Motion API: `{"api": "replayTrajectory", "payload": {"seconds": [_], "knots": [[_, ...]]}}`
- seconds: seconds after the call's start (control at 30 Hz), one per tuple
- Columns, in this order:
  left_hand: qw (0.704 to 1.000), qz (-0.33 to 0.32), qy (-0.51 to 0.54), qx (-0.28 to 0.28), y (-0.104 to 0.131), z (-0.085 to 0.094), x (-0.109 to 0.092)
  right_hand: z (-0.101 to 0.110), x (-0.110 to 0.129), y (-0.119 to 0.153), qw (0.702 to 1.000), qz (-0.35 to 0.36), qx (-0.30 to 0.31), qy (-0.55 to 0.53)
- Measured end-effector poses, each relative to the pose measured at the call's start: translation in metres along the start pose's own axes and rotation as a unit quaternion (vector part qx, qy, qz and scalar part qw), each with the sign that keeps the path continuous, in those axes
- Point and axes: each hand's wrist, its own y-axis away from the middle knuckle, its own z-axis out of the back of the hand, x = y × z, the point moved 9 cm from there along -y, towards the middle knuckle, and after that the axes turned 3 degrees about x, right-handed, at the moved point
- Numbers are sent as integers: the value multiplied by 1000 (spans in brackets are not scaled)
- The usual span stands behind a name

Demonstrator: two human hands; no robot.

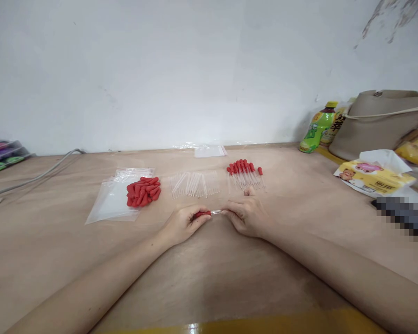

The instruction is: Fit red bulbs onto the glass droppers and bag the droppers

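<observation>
Pinched in my left hand (186, 223) is a red rubber bulb (202, 214). My right hand (246, 216) grips a clear glass tube (216, 212), whose left end meets the bulb's mouth between my hands. Behind my left hand, a pile of red bulbs (142, 191) lies on clear plastic bags (106, 204). Loose clear tubes (194, 184) lie in a row at the centre. Beyond my right hand rest several tubes with red bulbs on their ends (244, 171).
A small plastic bag (210, 150) lies by the wall. To the right stand a green bottle (316, 129) and a beige bag (379, 120), with a yellow tissue pack (372, 176) and a pixelated dark object (406, 218) nearer. A grey cable (45, 172) runs at left.
</observation>
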Motion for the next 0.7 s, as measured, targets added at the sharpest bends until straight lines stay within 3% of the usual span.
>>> {"api": "replayTrajectory", "payload": {"seconds": [0.5, 0.7], "knots": [[999, -43, -18, 9, 1, -3, -5, -21, 2, -7, 997, -31, 75, -12], [995, -87, -51, 12, 1, -2, -14, -34, -1, -9, 987, -45, 142, -61]]}}
